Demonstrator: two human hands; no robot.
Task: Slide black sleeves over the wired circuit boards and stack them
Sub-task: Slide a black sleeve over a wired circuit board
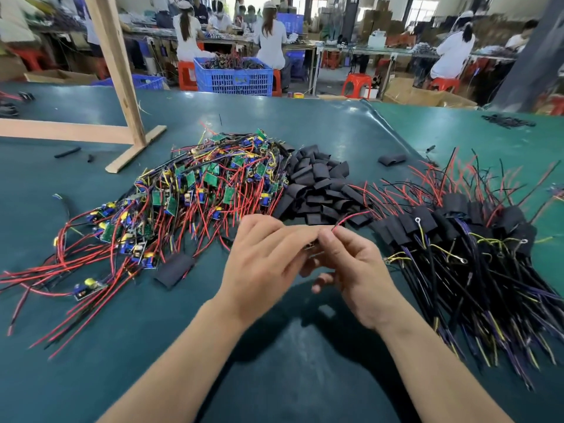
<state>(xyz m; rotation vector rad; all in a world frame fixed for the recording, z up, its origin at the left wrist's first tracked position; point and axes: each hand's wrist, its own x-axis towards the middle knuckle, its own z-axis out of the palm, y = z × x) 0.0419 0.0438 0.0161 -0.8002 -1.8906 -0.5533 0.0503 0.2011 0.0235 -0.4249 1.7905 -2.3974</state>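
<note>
Both bare forearms reach forward and meet at the middle. The left hand (262, 264) is curled, knuckles up, fingers pointing right. The right hand (354, 270) faces it, thumb and forefinger pinched together, lower fingers loosely curled.
</note>
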